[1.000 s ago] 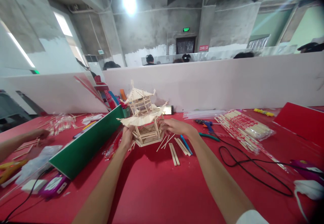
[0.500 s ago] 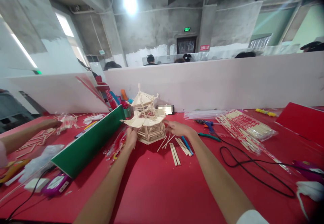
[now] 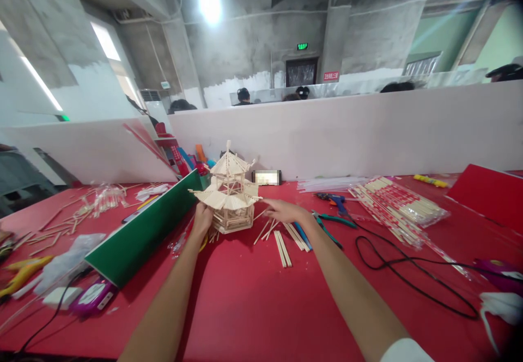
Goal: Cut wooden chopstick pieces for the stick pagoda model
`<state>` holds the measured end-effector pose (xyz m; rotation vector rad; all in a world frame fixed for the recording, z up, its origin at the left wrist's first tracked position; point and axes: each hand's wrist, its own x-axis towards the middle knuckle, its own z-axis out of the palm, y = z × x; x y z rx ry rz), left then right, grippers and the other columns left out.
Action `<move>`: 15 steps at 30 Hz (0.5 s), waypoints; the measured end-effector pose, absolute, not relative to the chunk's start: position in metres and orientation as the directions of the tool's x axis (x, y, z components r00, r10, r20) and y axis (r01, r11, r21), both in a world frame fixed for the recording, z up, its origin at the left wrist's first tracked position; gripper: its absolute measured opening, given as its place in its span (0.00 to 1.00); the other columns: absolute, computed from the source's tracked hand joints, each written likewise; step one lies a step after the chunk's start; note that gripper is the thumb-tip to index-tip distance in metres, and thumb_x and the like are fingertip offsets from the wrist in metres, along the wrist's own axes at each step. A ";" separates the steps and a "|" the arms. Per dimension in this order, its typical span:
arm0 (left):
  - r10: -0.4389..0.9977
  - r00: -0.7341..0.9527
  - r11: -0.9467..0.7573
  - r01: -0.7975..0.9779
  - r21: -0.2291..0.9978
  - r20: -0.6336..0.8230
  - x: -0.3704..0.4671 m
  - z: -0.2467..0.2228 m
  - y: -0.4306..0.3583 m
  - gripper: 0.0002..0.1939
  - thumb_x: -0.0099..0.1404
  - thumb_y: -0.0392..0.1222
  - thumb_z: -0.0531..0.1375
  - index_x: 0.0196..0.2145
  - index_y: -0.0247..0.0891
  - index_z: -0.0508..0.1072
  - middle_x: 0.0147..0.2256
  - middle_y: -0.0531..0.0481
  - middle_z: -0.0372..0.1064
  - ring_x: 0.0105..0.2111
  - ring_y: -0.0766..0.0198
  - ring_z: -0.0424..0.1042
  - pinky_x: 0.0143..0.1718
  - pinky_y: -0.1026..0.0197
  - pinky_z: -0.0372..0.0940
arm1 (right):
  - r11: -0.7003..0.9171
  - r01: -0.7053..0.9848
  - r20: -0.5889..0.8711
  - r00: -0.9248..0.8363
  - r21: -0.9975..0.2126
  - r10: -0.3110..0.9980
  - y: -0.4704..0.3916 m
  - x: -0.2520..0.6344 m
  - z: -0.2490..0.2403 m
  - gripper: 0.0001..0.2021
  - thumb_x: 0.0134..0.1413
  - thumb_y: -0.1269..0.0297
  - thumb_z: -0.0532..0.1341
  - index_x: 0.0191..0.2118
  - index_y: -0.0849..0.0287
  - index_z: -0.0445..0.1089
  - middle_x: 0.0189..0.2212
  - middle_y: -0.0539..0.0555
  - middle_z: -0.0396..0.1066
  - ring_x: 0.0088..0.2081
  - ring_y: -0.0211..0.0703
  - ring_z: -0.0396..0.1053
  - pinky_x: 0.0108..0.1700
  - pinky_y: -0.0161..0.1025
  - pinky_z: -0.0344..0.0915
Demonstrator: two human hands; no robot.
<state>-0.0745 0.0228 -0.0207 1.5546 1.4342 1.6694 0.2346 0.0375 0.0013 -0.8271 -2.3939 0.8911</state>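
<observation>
A pale wooden-stick model pagoda [image 3: 232,201] with two tiered roofs stands, slightly tilted, in the middle of the red table. My left hand [image 3: 203,219] is closed on its left side below the lower roof; the fingertips are hidden behind it. To the right of the model is my right hand [image 3: 284,211], index finger stretched toward it and thumb apart. A thin stick lies close by those fingers; whether they touch it I cannot tell. Loose short sticks [image 3: 283,248] lie below my right hand, beside a blue strip [image 3: 303,235].
Green-handled pliers [image 3: 332,225], a blue glue gun [image 3: 335,201] and bagged sticks [image 3: 402,204] lie right, with a looping black cable [image 3: 408,264]. A green board [image 3: 147,231] stands left. A white partition [image 3: 347,133] closes the back.
The pagoda has shifted and turned slightly left with my left hand. A gap now shows between it and my right hand. Another person's arm at far left has left the view.
</observation>
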 end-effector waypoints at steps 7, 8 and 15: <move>0.843 -0.173 -0.472 0.217 0.854 0.510 -0.091 -0.019 0.023 0.26 0.53 0.46 0.64 0.49 0.34 0.72 0.44 0.40 0.75 0.50 0.50 0.70 0.55 0.51 0.62 | 0.643 0.390 0.139 -0.777 -0.659 0.614 0.030 0.215 0.006 0.19 0.61 0.66 0.57 0.57 0.56 0.65 0.48 0.57 0.74 0.47 0.48 0.73 0.50 0.43 0.67; 0.839 -0.177 -0.480 0.204 0.853 0.514 -0.093 -0.020 0.023 0.27 0.52 0.47 0.65 0.49 0.34 0.72 0.43 0.40 0.76 0.50 0.50 0.70 0.55 0.51 0.62 | 0.648 0.383 0.132 -0.789 -0.659 0.600 0.029 0.211 0.005 0.18 0.61 0.66 0.56 0.57 0.56 0.66 0.48 0.57 0.74 0.47 0.48 0.73 0.50 0.42 0.67; 0.853 -0.213 -0.458 0.132 0.879 0.476 -0.094 -0.016 0.020 0.25 0.50 0.47 0.66 0.46 0.35 0.74 0.43 0.40 0.76 0.48 0.49 0.72 0.52 0.50 0.65 | 0.724 0.362 0.211 -0.795 -0.587 0.568 0.018 0.184 0.000 0.18 0.59 0.62 0.60 0.55 0.55 0.67 0.48 0.57 0.74 0.48 0.48 0.72 0.48 0.40 0.66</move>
